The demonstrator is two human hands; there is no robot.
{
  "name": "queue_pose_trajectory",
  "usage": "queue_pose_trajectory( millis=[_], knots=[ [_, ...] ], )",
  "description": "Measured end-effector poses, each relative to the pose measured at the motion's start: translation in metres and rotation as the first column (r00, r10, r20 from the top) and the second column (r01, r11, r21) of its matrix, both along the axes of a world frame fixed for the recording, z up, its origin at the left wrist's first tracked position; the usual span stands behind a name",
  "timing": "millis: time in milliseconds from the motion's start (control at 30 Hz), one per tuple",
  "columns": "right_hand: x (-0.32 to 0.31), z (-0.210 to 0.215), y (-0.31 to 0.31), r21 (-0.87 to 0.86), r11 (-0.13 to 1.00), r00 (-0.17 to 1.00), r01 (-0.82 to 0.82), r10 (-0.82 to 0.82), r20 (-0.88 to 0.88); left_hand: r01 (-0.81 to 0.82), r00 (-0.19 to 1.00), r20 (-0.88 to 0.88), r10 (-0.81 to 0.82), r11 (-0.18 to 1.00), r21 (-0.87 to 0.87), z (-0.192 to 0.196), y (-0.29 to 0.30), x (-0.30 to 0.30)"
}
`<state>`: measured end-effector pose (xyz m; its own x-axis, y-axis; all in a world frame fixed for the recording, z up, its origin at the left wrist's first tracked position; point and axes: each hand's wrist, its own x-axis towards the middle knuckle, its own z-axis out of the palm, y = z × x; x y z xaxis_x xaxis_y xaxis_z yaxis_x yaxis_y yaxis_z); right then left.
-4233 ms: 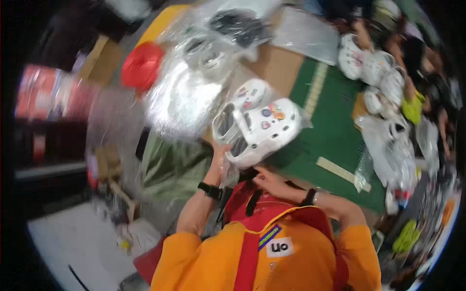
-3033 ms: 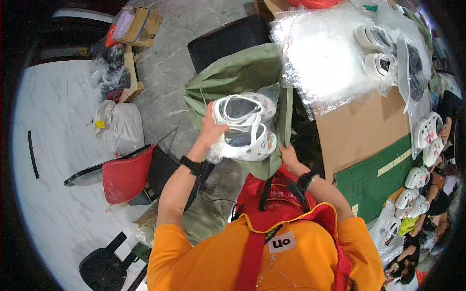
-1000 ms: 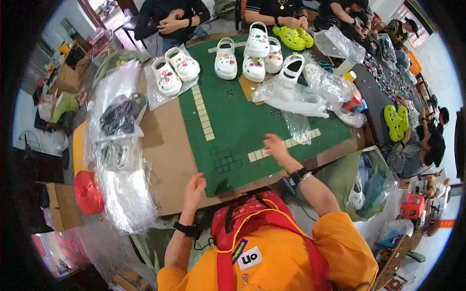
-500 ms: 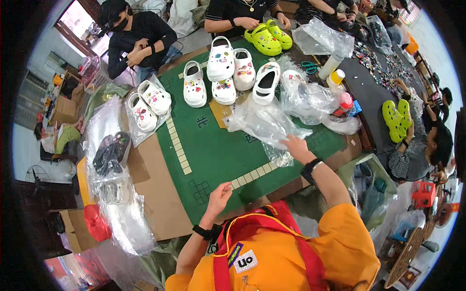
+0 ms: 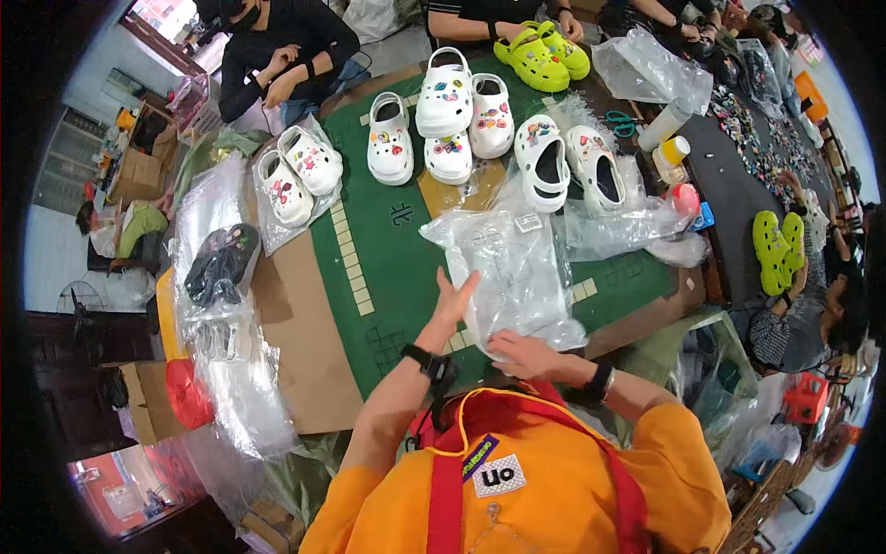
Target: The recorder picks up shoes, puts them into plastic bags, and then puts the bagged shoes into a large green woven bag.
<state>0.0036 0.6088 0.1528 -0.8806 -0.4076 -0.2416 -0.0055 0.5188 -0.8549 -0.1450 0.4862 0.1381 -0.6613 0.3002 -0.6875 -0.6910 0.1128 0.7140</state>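
Note:
A clear plastic bag (image 5: 503,268) lies spread on the green mat in front of me. My left hand (image 5: 450,303) is at the bag's left edge, thumb and fingers apart. At its near edge, my right hand (image 5: 528,355) has its fingers closed on the plastic. Just beyond the bag are two white clogs with charms, a left one (image 5: 543,171) and a right one (image 5: 595,166). Farther left, more charm-decorated white clogs (image 5: 446,97) stand grouped, one propped on another. A further white pair (image 5: 312,164) rests on a clear bag at the mat's left.
Cream tiles (image 5: 351,268) line parts of the green mat (image 5: 388,342). Stacked clear bags (image 5: 217,369) lie at the left. A white bottle (image 5: 666,125) and scissors (image 5: 620,123) sit at the right. Co-workers sit around; one person's hand (image 5: 512,32) touches lime-green clogs (image 5: 535,60).
The clear bag has been drawn nearer and spread flatter. My right hand moved down and left to its near edge; my left hand rose to its side. The rightmost white clog shows more fully.

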Motion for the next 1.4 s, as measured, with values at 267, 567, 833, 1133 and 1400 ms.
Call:
queue_pose_trajectory(
  millis=[267,567,833,1133,1400],
  knots=[
    [-0.057,0.031,-0.004,-0.214,0.904,0.929,0.37,-0.358,0.093,0.184,0.931,-0.351,-0.096,0.957,0.226,0.016,-0.054,-0.059],
    [-0.14,0.089,0.049,-0.27,0.61,0.317,0.745,-0.68,-0.662,0.446,0.835,-0.448,-0.32,0.87,0.21,0.11,-0.122,-0.061],
    [-0.1,0.113,0.001,0.054,0.924,0.837,0.378,-0.316,-0.446,0.631,0.3,-0.633,-0.714,0.646,-0.43,0.142,-0.145,-0.063],
    [-0.042,0.057,-0.036,-0.459,0.011,0.259,0.888,-0.837,0.482,0.145,-0.162,-0.81,-0.563,0.799,-0.584,0.146,-0.12,-0.08],
    [-0.055,-0.034,-0.107,-0.505,-0.458,0.388,0.732,-0.328,0.861,0.267,-0.162,-0.695,-0.7,0.647,-0.714,0.088,-0.083,0.055]
  ],
)
